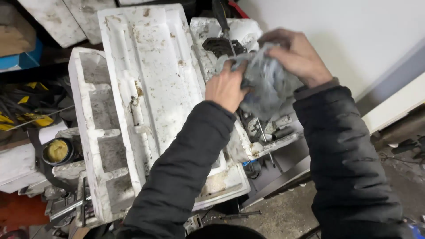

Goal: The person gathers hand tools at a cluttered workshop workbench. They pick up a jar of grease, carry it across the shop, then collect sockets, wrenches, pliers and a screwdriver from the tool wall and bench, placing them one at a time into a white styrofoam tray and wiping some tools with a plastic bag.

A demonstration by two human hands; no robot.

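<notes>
Both my hands grip a crumpled grey rag (265, 86) held above the dirty foam packing. My left hand (226, 86) clutches its left side with fingers curled into the cloth. My right hand (295, 55) presses on its top right corner. Both arms wear black padded sleeves. Just behind the rag lies a dark metal part (219, 45) on a white foam block, with a screwdriver (221, 20) sticking up past it. What the rag covers is hidden.
Large stained white foam trays (150, 75) fill the middle. A small open tin of yellowish grease (57, 150) sits at the left. Metal tools and rods (265, 132) lie under the rag. A white wall (354, 35) rises at the right above a concrete floor (283, 217).
</notes>
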